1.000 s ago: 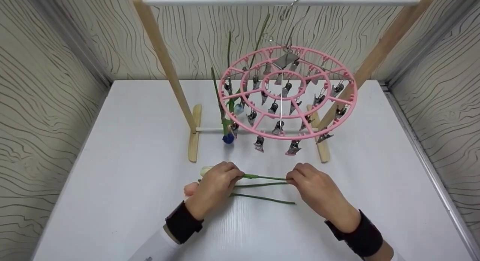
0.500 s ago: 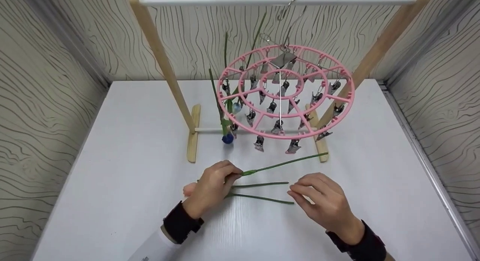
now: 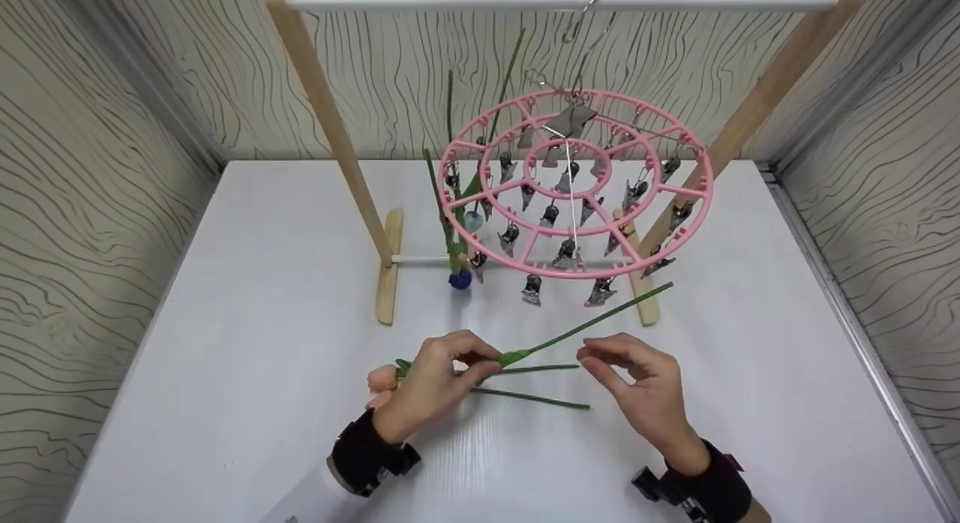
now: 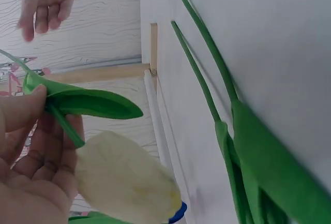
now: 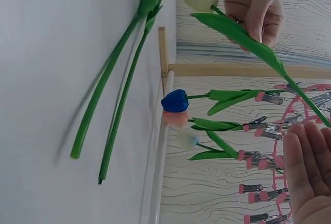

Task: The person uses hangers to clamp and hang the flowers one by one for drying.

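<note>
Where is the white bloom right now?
In the left wrist view, the white bloom is low, left of centre, beside the left hand pinching its stem; a blue tulip peeks out behind.

Two peach flowers (image 3: 382,378) and a wooden rack (image 3: 328,121) share a white table (image 3: 247,343).
The flowers lie close together near its middle, their green stems (image 3: 533,398) stretching toward the person's right, ends apart; farther back, the rack stands upright on two flat wooden feet (image 3: 386,299), set well apart.
</note>
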The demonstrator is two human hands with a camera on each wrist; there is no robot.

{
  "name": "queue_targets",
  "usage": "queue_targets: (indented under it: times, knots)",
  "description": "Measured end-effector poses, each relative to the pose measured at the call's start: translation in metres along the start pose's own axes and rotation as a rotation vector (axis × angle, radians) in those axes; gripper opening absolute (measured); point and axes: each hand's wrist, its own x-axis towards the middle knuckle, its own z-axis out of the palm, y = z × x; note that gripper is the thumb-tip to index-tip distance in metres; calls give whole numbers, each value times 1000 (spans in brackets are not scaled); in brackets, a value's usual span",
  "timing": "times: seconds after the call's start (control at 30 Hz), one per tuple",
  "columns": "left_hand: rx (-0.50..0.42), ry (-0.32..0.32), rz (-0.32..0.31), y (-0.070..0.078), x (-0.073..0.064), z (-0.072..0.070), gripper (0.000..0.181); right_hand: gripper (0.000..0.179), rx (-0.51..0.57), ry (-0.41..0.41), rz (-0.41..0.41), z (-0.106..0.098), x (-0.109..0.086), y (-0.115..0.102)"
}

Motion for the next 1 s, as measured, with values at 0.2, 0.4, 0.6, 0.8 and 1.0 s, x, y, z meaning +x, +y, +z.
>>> queue_targets:
  times: [0.2, 0.4, 0.6, 0.8, 1.0]
  knots:
    - [-111, -48, -70, 6, 1, 9, 9, 25, 153, 93, 29, 0, 12, -4]
    - [-179, -65, -101, 5, 3, 15, 9, 26, 222, 142, 78, -3, 25, -14]
    - [-226, -37, -68, 4, 4, 21, 10, 24, 235, 114, 66, -4, 35, -20]
    - [-248, -26, -42, 20, 7, 21, 11, 21, 189, 101, 55, -4, 41, -22]
    - [-217, 20, -13, 39, 13, 9, 17, 22, 179, 86, 11, -6, 46, -26]
